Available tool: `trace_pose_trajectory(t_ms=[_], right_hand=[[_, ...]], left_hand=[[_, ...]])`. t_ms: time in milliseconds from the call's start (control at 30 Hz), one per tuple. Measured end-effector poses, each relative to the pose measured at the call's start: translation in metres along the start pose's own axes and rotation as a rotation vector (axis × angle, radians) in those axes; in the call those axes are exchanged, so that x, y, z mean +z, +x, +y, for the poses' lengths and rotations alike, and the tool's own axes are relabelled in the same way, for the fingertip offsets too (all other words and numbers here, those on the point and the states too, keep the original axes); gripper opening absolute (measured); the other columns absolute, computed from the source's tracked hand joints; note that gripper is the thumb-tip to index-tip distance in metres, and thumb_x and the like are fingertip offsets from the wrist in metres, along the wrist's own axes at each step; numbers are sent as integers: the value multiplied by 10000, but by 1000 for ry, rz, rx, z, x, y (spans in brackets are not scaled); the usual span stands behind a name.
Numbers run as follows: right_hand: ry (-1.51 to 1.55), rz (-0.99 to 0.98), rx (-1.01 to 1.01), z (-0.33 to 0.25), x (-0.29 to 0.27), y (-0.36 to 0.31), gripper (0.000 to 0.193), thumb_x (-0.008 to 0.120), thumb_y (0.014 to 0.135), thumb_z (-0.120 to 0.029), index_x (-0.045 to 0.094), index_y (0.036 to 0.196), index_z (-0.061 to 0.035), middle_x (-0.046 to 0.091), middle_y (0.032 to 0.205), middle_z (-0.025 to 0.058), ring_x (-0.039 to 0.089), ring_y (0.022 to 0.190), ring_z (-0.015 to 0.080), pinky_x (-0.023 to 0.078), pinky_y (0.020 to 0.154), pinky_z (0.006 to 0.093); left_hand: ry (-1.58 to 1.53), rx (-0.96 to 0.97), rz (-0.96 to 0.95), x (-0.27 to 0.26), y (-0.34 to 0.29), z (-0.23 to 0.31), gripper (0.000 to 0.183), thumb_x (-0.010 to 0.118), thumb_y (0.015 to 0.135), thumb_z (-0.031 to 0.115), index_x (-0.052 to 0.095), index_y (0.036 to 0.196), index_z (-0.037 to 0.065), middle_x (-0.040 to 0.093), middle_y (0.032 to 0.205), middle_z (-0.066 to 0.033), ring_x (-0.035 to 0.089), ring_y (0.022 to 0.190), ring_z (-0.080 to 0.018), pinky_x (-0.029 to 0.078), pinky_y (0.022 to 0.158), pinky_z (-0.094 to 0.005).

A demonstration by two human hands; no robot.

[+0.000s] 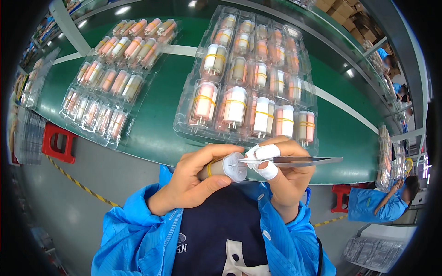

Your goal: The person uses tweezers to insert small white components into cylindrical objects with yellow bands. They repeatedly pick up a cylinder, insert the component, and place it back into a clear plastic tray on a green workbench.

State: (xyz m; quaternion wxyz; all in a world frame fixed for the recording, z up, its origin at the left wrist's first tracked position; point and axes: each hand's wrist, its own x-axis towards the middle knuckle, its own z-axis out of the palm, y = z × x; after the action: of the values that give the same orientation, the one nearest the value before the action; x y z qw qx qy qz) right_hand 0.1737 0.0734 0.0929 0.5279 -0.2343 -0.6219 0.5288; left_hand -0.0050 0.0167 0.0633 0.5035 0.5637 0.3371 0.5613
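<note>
My left hand (188,177) is wrapped round a grey cylindrical part (212,170) with a yellow rubber band about it. Its pale, translucent round end (235,167) points toward my right hand (291,180). Between thumb and fingers, that hand grips metal tweezers (309,161), whose broad end sticks out to the right. White coverings (267,152) wrap the right thumb and a fingertip. The tweezers' tips are at the small metal pins on the part's end; whether they pinch one I cannot tell. Both hands are in front of my body, at the bench's near edge.
Beyond my hands, a clear plastic tray (183,120) holds several banded white, pink and grey cylinders on the green bench (159,99). Another loaded tray (102,138) lies to the left. Red stools (60,142) stand below the bench; a co-worker in blue (375,202) is at the right.
</note>
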Motion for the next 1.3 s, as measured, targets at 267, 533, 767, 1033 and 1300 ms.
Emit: trace_pose_trajectory(t_ms=[267, 533, 767, 1033, 1300], right_hand=[[22, 7, 30, 3, -1, 1, 151, 704, 774, 4, 658, 916, 27, 658, 861, 129, 629, 773, 165, 493, 672, 269], [-28, 0, 19, 3, -1, 0, 149, 704, 771, -2, 661, 913, 16, 668, 846, 129, 639, 768, 172, 497, 671, 273], [-37, -2, 40, 4, -1, 0, 152, 703, 767, -1, 663, 912, 14, 670, 847, 134, 642, 775, 177, 500, 680, 277], [-48, -7, 12, 6, -3, -1, 152, 702, 764, 1, 664, 911, 16, 669, 847, 141, 645, 776, 186, 502, 682, 280], [-52, -25, 2, 7, -3, 0, 144, 707, 772, -6, 662, 906, 18, 669, 851, 137, 645, 764, 180, 505, 665, 282]], left_hand=[[-17, -26, -6, 0, 1, 1, 435, 601, 905, 188, 507, 1249, -59, 628, 1086, -145, 621, 980, -186, 482, 823, -293], [111, 102, -31, -6, 6, -4, 436, 631, 869, 200, 550, 1208, -63, 629, 1054, -175, 614, 936, -240, 469, 807, -323], [128, 114, -29, -6, 7, -4, 445, 639, 862, 212, 554, 1201, -64, 630, 1032, -170, 608, 909, -242, 464, 791, -323], [131, 105, -35, -6, 8, -3, 438, 659, 836, 169, 558, 1196, -60, 623, 1039, -169, 611, 924, -235, 468, 804, -318], [202, 117, 46, -2, 8, 1, 571, 633, 864, 405, 578, 1133, -96, 630, 999, -184, 617, 873, -221, 472, 755, -311]])
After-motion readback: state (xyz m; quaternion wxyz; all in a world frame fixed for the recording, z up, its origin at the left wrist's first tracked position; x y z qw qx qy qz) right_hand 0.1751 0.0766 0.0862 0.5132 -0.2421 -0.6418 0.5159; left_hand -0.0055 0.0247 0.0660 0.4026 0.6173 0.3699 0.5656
